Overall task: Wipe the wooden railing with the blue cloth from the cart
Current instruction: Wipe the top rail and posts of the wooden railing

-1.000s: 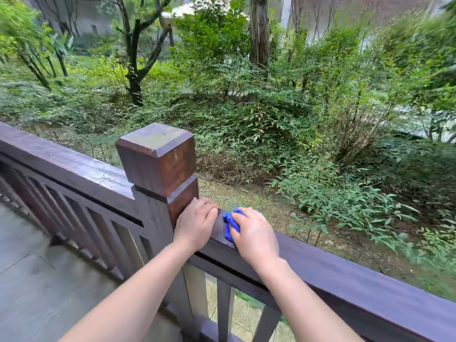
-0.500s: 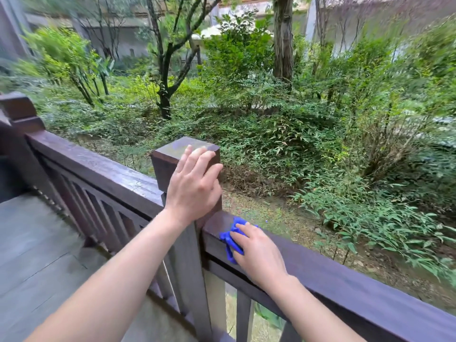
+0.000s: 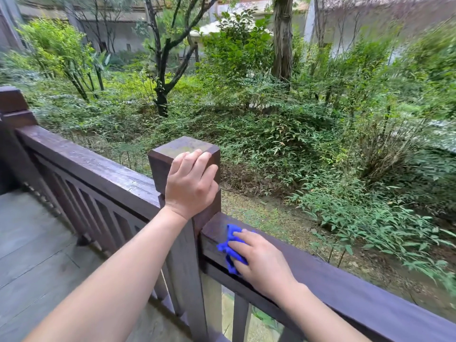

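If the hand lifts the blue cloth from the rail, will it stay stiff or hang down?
Likely floppy: the cloth lies bunched in folds under the right hand. Probably light: it looks thin and small, draped over the rail edge.

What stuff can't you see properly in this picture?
Head view only:
- Most of the blue cloth: covered by the right hand.
- The railing: far right end cut off by the picture edge.
- Part of the post: hidden behind the left hand.
- The buildings at the back: blurry, screened by trees.
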